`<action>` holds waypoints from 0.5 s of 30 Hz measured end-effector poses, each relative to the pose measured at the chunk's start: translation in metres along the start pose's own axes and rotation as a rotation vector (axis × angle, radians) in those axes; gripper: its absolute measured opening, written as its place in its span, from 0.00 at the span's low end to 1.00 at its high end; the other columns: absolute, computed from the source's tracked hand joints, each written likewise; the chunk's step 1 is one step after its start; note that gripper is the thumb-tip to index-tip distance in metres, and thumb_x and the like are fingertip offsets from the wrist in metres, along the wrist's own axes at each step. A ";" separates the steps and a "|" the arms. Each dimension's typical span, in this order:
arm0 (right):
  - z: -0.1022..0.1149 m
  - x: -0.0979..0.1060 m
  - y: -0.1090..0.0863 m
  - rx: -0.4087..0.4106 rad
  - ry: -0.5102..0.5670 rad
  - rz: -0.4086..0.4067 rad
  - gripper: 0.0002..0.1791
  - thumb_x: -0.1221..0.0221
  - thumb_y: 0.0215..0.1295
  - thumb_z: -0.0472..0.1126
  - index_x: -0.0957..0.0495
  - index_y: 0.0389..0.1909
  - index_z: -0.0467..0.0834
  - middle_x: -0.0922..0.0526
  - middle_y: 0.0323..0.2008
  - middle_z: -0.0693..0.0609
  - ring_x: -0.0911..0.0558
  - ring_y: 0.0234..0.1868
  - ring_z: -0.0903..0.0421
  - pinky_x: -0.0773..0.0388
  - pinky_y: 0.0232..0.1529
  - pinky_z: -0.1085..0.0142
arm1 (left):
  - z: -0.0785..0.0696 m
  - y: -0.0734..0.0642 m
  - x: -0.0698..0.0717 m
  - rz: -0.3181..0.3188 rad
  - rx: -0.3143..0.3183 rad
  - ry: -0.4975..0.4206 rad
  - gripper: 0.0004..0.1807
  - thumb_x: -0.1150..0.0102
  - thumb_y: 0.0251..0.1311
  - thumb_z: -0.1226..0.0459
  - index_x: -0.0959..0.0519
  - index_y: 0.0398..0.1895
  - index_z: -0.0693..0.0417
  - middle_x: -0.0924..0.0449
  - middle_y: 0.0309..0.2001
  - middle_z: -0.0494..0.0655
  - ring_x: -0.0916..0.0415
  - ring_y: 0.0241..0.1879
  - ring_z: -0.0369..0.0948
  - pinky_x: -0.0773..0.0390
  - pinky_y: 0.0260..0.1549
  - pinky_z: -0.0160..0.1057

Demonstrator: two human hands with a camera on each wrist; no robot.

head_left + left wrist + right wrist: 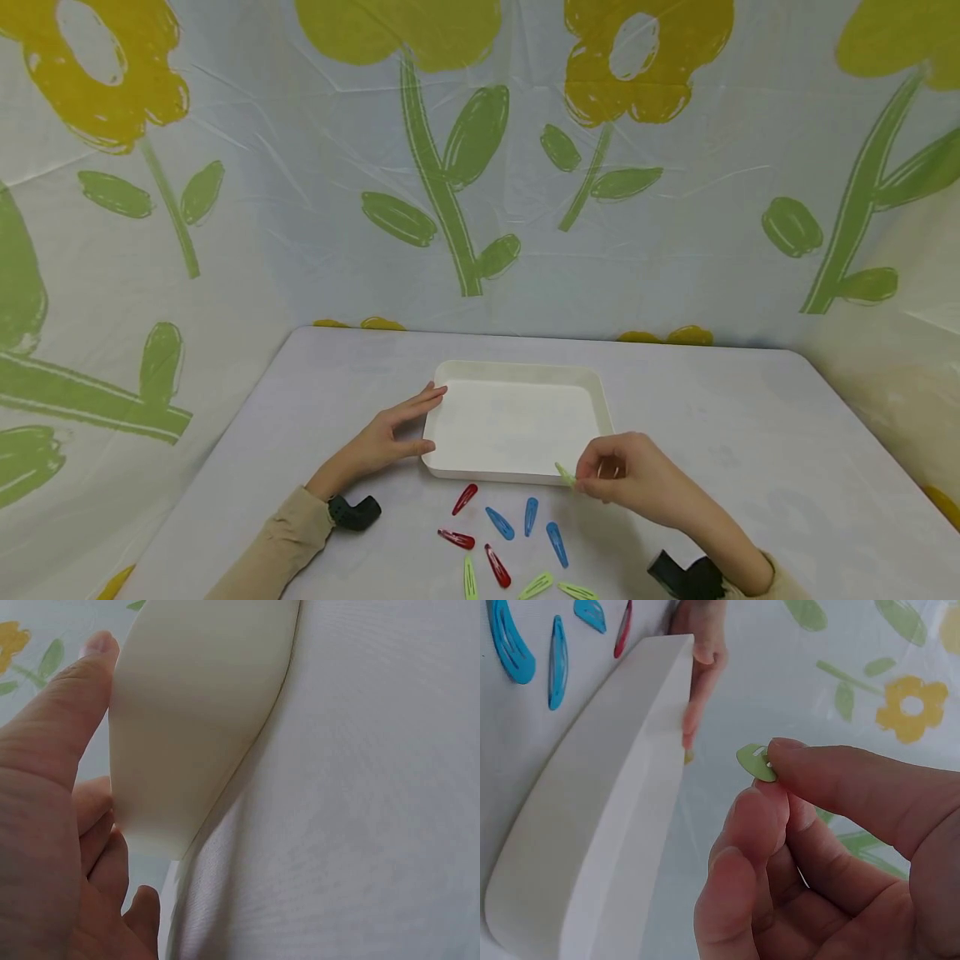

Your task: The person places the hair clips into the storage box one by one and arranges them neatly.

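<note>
A shallow white tray (517,425) lies on the table with nothing inside it. My left hand (378,437) touches its left side, thumb near the front corner and fingers extended along the rim; the left wrist view shows the thumb (75,705) against the tray wall. Over the tray's front right corner, my right hand (637,479) pinches a light green snap hair clip (754,763) between thumb and fingertips. One end of that clip points out over the rim; the rest is hidden by the fingers.
In front of the tray lie three red hair clips (497,567), three blue hair clips (531,516) and three light green hair clips (536,586). A white cloth covers the table (712,417). A flower-printed sheet (315,208) hangs behind and at both sides.
</note>
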State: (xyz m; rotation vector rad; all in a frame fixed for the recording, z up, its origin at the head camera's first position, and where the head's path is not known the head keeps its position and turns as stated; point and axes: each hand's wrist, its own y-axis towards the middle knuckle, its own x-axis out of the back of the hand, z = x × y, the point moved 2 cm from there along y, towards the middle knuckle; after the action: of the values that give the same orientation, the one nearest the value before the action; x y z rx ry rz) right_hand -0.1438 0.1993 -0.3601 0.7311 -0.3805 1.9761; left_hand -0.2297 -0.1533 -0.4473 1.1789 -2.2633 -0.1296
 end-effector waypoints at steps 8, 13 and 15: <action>0.008 0.003 0.008 -0.002 -0.027 -0.034 0.06 0.32 0.60 0.38 0.18 0.27 0.49 0.22 0.22 0.59 0.25 0.24 0.62 0.26 0.23 0.69 | 0.002 0.000 0.000 0.004 0.008 -0.004 0.38 0.31 0.57 0.71 0.36 0.71 0.69 0.43 0.74 0.63 0.58 0.76 0.61 0.52 0.68 0.25; 0.010 0.004 0.014 0.003 -0.024 -0.047 0.05 0.31 0.60 0.40 0.18 0.27 0.49 0.22 0.22 0.58 0.25 0.23 0.62 0.27 0.23 0.69 | 0.000 0.000 0.000 0.002 0.013 -0.006 0.38 0.31 0.57 0.71 0.36 0.71 0.68 0.43 0.74 0.63 0.58 0.76 0.61 0.52 0.68 0.25; 0.012 0.004 0.017 0.007 -0.012 -0.047 0.05 0.31 0.60 0.40 0.18 0.27 0.48 0.22 0.22 0.57 0.25 0.23 0.61 0.26 0.22 0.68 | 0.000 0.000 0.000 0.000 0.017 -0.006 0.38 0.31 0.57 0.71 0.35 0.71 0.68 0.42 0.74 0.62 0.58 0.76 0.61 0.52 0.68 0.26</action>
State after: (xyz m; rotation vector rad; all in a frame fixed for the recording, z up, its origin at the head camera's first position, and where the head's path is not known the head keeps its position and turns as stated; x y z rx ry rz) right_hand -0.1563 0.1873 -0.3482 0.7502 -0.3601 1.9307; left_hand -0.2296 -0.1536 -0.4471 1.1885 -2.2737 -0.1144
